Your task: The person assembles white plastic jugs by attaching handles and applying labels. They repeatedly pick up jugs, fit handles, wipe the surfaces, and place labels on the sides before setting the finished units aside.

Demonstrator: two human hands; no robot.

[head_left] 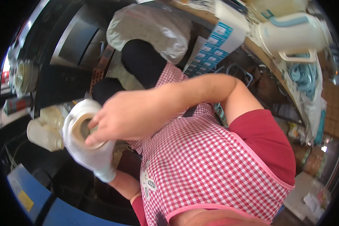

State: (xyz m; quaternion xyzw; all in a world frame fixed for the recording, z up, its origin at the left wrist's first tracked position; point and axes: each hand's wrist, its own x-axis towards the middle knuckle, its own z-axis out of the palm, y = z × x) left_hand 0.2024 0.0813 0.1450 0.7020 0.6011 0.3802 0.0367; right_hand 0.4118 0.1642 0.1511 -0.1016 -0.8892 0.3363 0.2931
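Note:
My left hand point(98, 156) wears a white glove with a pale blue cuff and is wrapped round a round, cream-rimmed object point(76, 132) with a dark hollow middle. Whether it is a jar or a roll, I cannot tell. From the right, my bare right hand point(128, 116) reaches across my body, slightly blurred. Its thumb and fingers curl over the rim and touch the hollow, with the fingertips partly hidden. Beside the gloved hand stands a cloudy plastic jar point(43, 133).
A strip of blue-and-white labels point(214, 43) hangs over the edge of a worktable point(269, 64) at the right. A white jug point(293, 35) with a pale blue handle stands on it. Far ahead lies a white plastic bag point(150, 24). A blue surface point(45, 201) is at the lower left.

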